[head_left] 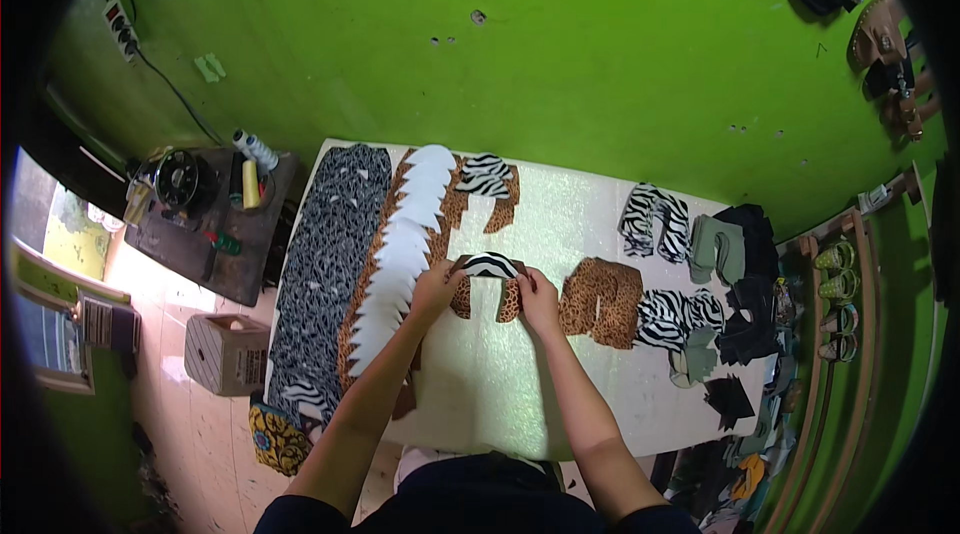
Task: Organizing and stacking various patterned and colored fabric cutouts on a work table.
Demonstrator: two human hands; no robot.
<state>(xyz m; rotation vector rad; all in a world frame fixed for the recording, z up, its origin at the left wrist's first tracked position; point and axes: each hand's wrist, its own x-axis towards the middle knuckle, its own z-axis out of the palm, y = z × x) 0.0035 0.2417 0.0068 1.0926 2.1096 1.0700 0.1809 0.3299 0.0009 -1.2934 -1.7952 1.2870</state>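
Between my two hands is a curved zebra-print piece, laid along the top of a U-shaped leopard-print piece over the pale table. My left hand pinches its left end, and my right hand pinches the right end. Just left of my left hand runs an overlapping row of white cut pieces on leopard-print ones. Beyond my hands, another zebra piece rests on leopard print. A stack of leopard-print pieces lies right of my right hand.
Grey-black patterned pieces cover the left side of the pale table. Zebra piles, green pieces and black pieces occupy the right. Further left are a dark side table with thread spools and a plastic stool. Shoes hang on racks at right.
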